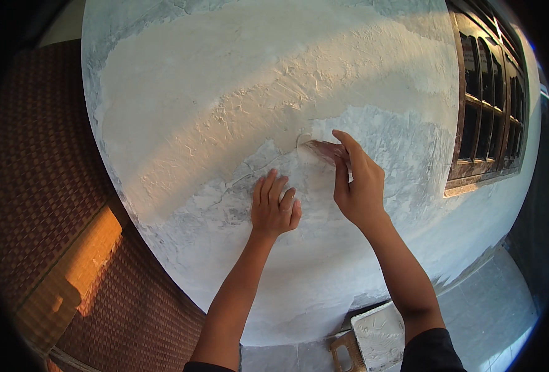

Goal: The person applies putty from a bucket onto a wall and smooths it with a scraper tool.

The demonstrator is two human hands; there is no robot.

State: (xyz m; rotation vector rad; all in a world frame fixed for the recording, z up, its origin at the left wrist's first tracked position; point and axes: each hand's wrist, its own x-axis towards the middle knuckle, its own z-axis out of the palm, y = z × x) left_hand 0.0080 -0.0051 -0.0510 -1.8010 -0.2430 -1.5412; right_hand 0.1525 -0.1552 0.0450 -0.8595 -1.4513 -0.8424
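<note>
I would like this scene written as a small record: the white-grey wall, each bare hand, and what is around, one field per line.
Surface: white-grey wall, with a ridged cream-coloured coating, partly in warm light
Left hand: bare left hand, fingers spread, apparently resting on the wall, nothing visible held
Right hand: bare right hand, gripping a thin, translucent brownish scraper, edge at the wall
Right side: dark-brown wooden window with arched panes
Left side: brown woven panel
Below: white-smeared rectangular tray or board; grey tiled floor
</note>
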